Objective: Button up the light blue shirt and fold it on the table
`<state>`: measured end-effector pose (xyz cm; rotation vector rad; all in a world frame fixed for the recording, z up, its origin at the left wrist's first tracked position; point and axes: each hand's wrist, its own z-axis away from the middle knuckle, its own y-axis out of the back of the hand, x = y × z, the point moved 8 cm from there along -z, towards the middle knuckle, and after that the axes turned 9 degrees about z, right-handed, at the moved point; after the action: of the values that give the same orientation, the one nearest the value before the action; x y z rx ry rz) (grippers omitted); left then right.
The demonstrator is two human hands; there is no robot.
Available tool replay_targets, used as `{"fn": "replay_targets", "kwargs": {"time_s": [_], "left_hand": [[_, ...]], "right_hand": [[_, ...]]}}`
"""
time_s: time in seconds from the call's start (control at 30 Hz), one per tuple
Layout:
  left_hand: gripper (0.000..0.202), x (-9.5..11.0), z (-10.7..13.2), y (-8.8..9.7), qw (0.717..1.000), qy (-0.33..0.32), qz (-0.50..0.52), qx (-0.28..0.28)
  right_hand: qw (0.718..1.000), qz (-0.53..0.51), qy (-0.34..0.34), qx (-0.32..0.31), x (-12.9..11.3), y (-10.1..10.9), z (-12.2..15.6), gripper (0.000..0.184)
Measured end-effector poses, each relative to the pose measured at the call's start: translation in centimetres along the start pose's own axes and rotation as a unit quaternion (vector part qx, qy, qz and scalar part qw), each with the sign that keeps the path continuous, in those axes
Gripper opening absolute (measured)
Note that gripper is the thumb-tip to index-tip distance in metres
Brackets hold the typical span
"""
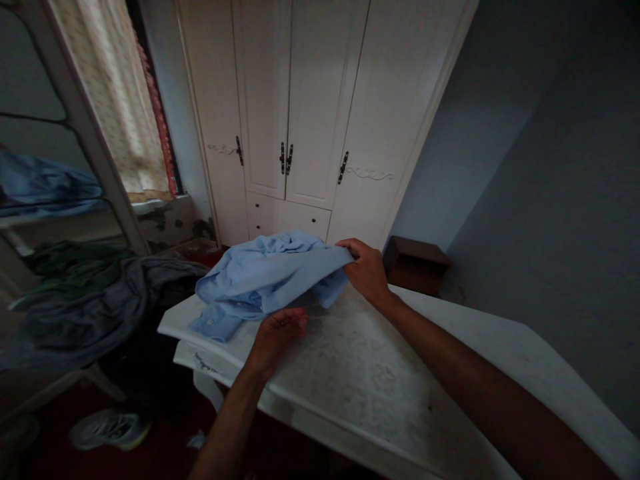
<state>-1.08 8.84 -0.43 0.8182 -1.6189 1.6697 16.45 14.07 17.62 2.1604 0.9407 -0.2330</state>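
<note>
A light blue shirt (260, 273) lies crumpled on the far left end of a white table (380, 380), one buttoned cuff hanging near the table's edge. My right hand (367, 267) is closed on the shirt's right edge and holds the cloth slightly lifted. My left hand (277, 333) is under the shirt's near edge with its fingers curled onto the fabric.
A white wardrobe (310, 113) with dark handles stands behind the table. Left of the table, dark grey and green clothes (85, 300) are heaped on a rack. A small brown cabinet (417, 263) sits by the blue wall. A shoe (107, 427) lies on the floor.
</note>
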Motion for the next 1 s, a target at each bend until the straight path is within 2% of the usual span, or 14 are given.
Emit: {"fn": "replay_targets", "kwargs": {"time_s": [0.1, 0.17, 0.23, 0.3, 0.37, 0.43, 0.53, 0.6, 0.7, 0.77, 0.8, 0.83, 0.9, 1.0], "left_hand": [[0.031, 0.5, 0.0, 0.2, 0.991, -0.076, -0.103, 0.021], [0.03, 1.7, 0.6, 0.5, 0.962, -0.157, -0.214, 0.061], [0.035, 3.6, 2.0, 0.9, 0.899, -0.258, -0.326, 0.141], [0.045, 5.6, 3.9, 1.0, 0.811, -0.348, -0.415, 0.219], [0.063, 7.0, 5.2, 0.5, 0.733, -0.398, -0.485, 0.262], [0.08, 8.0, 5.6, 0.0, 0.687, -0.404, -0.532, 0.285], [0.092, 9.3, 5.4, -0.8, 0.651, -0.386, -0.573, 0.313], [0.089, 9.6, 4.8, -2.1, 0.634, -0.382, -0.612, 0.278], [0.062, 9.2, 3.4, -4.6, 0.62, -0.378, -0.672, 0.145], [0.044, 9.5, 3.1, -5.9, 0.637, -0.381, -0.666, 0.08], [0.04, 10.2, 3.2, -6.4, 0.652, -0.391, -0.646, 0.071], [0.039, 11.3, 3.4, -6.8, 0.668, -0.406, -0.618, 0.082], [0.039, 14.2, 4.4, -7.6, 0.696, -0.447, -0.545, 0.139], [0.036, 19.0, 6.5, -10.2, 0.712, -0.521, -0.423, 0.206]], "right_hand": [[1.0, 0.006, -0.008, 0.013, 0.0, 1.2, -0.1, 0.037], [0.999, 0.005, -0.013, 0.034, 0.0, 2.6, -0.2, 0.037], [0.998, 0.004, -0.019, 0.056, 0.0, 4.3, -0.4, 0.038], [0.997, 0.005, -0.029, 0.072, 0.0, 6.1, -0.4, 0.037], [0.996, 0.004, -0.039, 0.083, 0.0, 7.9, -0.3, 0.035], [0.995, 0.0, -0.048, 0.091, 0.0, 9.7, -0.1, 0.032], [0.992, -0.012, -0.064, 0.106, -0.2, 12.5, 0.2, 0.03], [0.989, -0.025, -0.082, 0.119, -0.3, 14.4, 0.4, 0.029], [0.983, -0.034, -0.112, 0.14, -0.2, 17.5, 0.7, 0.028], [0.981, -0.022, -0.116, 0.156, -0.2, 19.7, 0.9, 0.027], [0.98, -0.013, -0.112, 0.164, -0.2, 20.9, 0.9, 0.027], [0.98, -0.005, -0.103, 0.171, -0.2, 22.2, 0.9, 0.028], [0.979, 0.014, -0.077, 0.189, -0.1, 24.8, 0.8, 0.03], [0.969, 0.076, -0.031, 0.232, 0.0, 29.5, 0.7, 0.032]]}}
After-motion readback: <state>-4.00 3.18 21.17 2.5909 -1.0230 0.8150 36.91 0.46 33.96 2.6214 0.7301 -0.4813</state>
